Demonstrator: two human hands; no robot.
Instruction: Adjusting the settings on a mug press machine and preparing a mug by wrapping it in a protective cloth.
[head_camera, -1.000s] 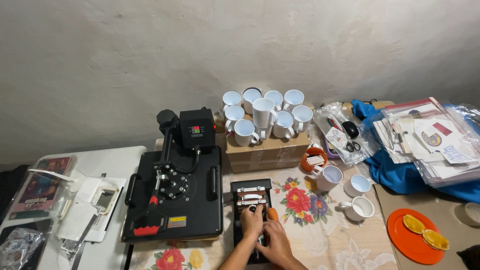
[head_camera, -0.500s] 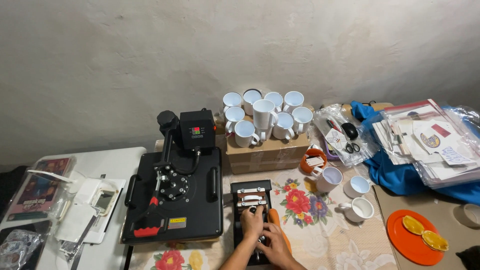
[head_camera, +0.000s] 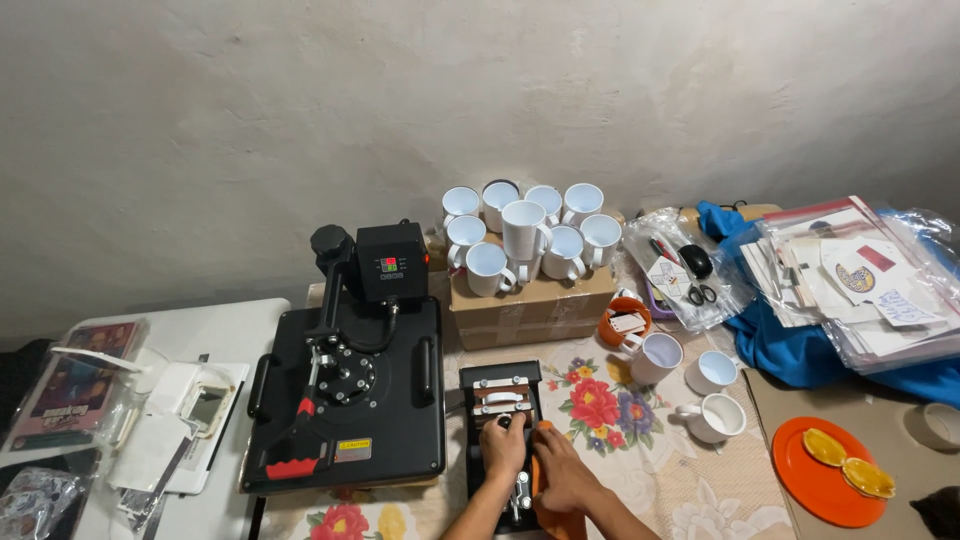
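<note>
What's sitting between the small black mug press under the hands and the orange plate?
In the head view, three white mugs stand on the floral tablecloth between the small black mug press and the orange plate.

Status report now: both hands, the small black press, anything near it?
Left hand and right hand both on small black press. Orange piece under right hand. Large heat press close at left.

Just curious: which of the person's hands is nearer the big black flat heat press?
Left. The left hand rests on the small black press, just beside the flat heat press; the right hand lies farther right, by the orange piece.
</note>
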